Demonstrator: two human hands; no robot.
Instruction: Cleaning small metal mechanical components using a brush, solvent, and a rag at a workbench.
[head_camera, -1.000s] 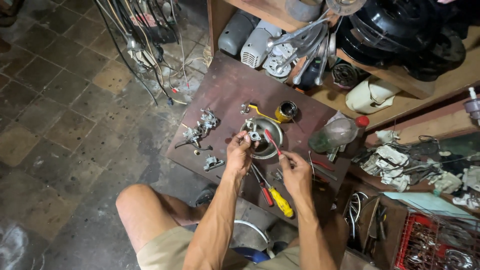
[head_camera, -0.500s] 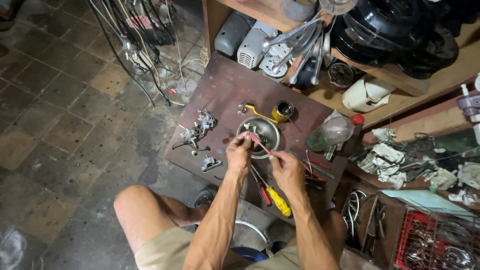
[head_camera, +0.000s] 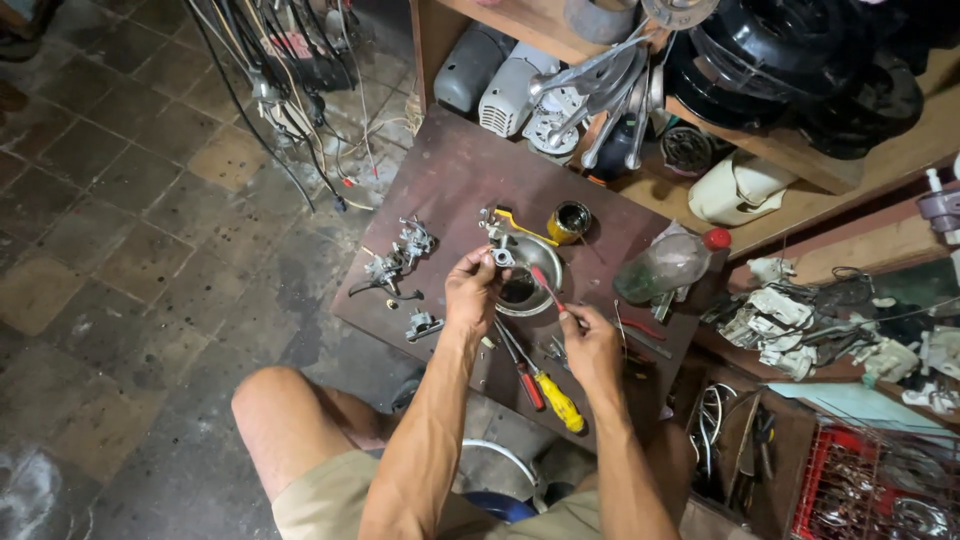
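My left hand (head_camera: 472, 292) grips a small metal part (head_camera: 501, 257) above a round metal bowl (head_camera: 540, 283) on a dark brown board (head_camera: 470, 180). My right hand (head_camera: 592, 345) holds a thin red-handled tool (head_camera: 546, 286) whose tip points toward the part. Under my hands lie a red-handled screwdriver (head_camera: 522, 375) and a yellow-handled screwdriver (head_camera: 553, 396).
Small metal assemblies (head_camera: 398, 262) lie at the board's left. A small tin (head_camera: 569, 221) and a plastic bottle with a red cap (head_camera: 668, 264) stand at its right. Wooden shelves (head_camera: 770, 150) hold motors and fan parts. Cables (head_camera: 290, 90) trail on the tiled floor.
Both hands stay over the bowl. The red-handled tool has shifted slightly against the small part, and the head camera has moved a little.
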